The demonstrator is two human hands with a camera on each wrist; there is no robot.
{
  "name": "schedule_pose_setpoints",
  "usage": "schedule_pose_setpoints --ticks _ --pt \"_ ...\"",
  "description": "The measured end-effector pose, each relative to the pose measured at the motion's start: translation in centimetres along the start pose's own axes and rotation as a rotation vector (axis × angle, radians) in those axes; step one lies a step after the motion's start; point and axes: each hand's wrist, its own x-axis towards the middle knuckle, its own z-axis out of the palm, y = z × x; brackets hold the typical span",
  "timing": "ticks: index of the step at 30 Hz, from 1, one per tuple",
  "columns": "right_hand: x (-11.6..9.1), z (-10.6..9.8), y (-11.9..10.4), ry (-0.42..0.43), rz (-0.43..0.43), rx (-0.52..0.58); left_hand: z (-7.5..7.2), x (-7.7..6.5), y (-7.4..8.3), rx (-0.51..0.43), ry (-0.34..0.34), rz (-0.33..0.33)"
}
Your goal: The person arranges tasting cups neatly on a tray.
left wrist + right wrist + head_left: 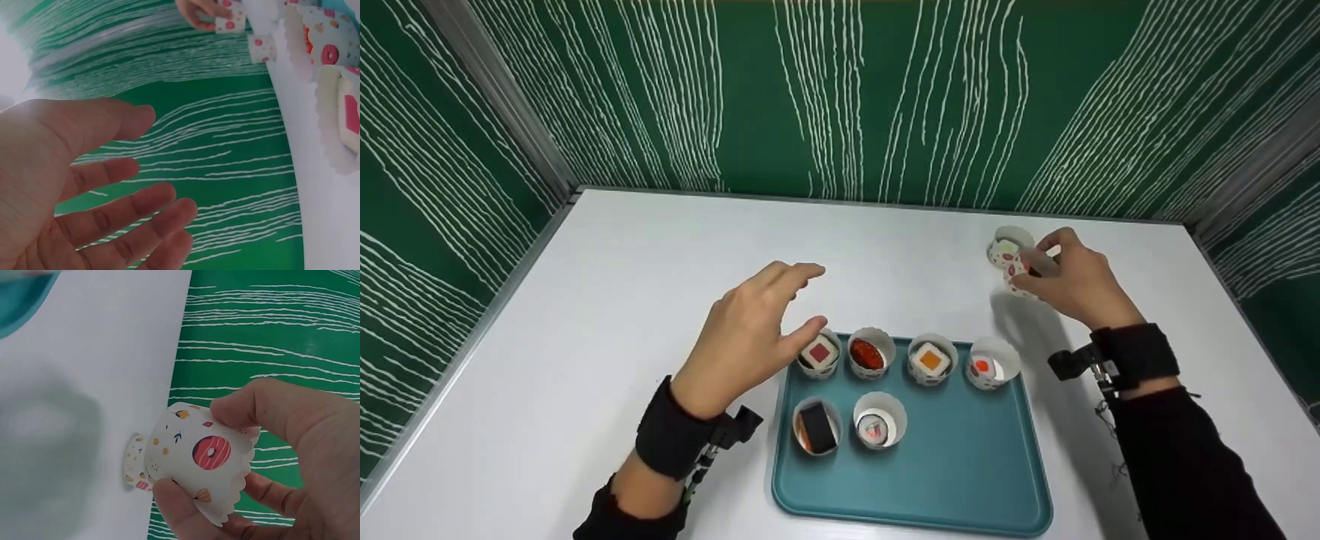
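My right hand pinches a white paper baking cup printed with donuts and small flowers, thumb and fingers on its sides. The cup is up off the table, and its contents are mostly hidden by the hand. Just behind it on the table, a second printed cup holds a pale piece. My left hand hovers by the tray's back left corner, fingers spread and holding nothing. Nearest to its thumb is a cup with a white, red-centred sushi piece.
A teal tray lies at the front of the white table. Its back row also has cups with a red-topped piece, an orange-centred piece and a small roll. Two more cups stand in front. Green walls enclose the table.
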Motion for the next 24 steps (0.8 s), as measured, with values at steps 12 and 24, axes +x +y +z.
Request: schedule_pose_setpoints --ticks 12,24 --pt "-2.5 0.0 -2.4 0.066 -0.063 0.071 0.8 -0.1 0.4 -0.043 -0.015 0.045" --pt "-6.6 1.5 -6.1 0.146 -0.246 0.103 1.3 -0.2 1.5 -0.114 -0.049 0.081"
